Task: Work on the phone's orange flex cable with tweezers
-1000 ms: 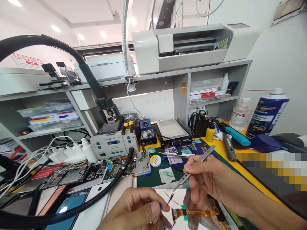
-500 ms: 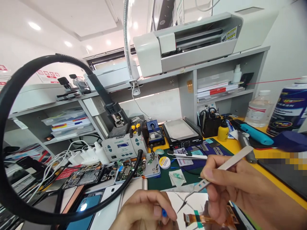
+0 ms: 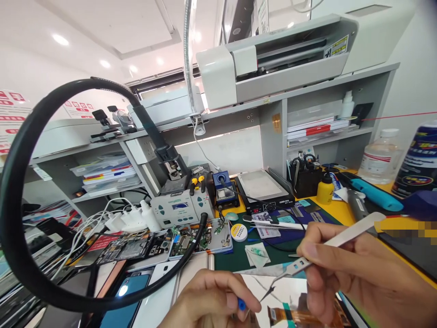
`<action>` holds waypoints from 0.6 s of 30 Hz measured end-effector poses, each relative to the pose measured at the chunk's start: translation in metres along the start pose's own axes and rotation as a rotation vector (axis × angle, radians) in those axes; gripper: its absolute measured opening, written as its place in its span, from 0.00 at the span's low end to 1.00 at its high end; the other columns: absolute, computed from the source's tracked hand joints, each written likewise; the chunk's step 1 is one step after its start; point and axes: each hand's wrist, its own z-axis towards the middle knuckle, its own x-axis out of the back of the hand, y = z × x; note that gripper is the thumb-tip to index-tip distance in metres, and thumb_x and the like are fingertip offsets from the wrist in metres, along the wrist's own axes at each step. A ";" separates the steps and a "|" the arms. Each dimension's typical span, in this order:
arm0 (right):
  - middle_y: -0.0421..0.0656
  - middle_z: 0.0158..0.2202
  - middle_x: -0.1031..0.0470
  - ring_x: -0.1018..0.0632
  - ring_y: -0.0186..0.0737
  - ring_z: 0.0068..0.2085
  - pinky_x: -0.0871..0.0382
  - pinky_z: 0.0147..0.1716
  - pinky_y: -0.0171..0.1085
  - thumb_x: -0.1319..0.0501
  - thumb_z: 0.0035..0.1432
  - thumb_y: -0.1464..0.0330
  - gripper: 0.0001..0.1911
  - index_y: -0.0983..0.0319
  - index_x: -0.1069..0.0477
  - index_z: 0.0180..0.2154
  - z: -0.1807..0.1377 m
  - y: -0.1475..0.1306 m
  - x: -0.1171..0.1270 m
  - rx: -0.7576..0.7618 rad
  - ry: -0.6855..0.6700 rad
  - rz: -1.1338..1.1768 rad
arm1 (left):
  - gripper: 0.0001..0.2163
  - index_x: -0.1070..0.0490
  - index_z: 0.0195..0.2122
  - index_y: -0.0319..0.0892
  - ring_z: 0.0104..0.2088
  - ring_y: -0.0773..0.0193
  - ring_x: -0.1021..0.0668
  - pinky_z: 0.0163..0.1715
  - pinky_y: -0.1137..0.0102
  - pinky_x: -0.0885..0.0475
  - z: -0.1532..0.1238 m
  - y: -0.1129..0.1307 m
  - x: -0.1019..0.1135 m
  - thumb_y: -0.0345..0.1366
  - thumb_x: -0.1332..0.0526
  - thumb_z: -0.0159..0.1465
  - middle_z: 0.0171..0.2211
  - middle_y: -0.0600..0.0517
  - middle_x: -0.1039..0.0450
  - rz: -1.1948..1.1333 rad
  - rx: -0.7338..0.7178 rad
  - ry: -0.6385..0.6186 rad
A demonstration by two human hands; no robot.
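Observation:
My right hand (image 3: pixel 344 278) grips metal tweezers (image 3: pixel 317 255), whose thin tip points down and left toward my left hand. My left hand (image 3: pixel 211 303) sits at the bottom edge, its thumb and fingers pinched on a small blue piece (image 3: pixel 241 304). The tweezer tip hangs just right of that piece, slightly apart from it. Below both hands lies a shiny phone screen panel (image 3: pixel 283 289) with an orange flex cable (image 3: pixel 297 315).
A black hot-air hose (image 3: pixel 20 150) loops wide on the left to a grey rework station (image 3: pixel 180 209). Opened phones (image 3: pixel 201 237) lie behind my left hand. A heating plate (image 3: pixel 262 189), tool cup (image 3: pixel 305 177), yellow bottle (image 3: pixel 324 189), spray can (image 3: pixel 418 161) stand behind and right.
The view has swung left and down a little. My right hand with the tweezers moved right and lower, with the tip staying near the blue piece in my left hand.

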 end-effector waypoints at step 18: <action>0.43 0.21 0.21 0.19 0.42 0.22 0.21 0.21 0.35 0.30 0.56 0.62 0.13 0.61 0.26 0.25 0.005 -0.010 0.005 0.062 0.099 -0.021 | 0.04 0.22 0.33 0.43 0.23 0.68 0.26 0.22 0.73 0.30 0.011 -0.020 -0.002 0.33 0.37 0.60 0.32 0.50 0.27 0.993 -0.558 0.465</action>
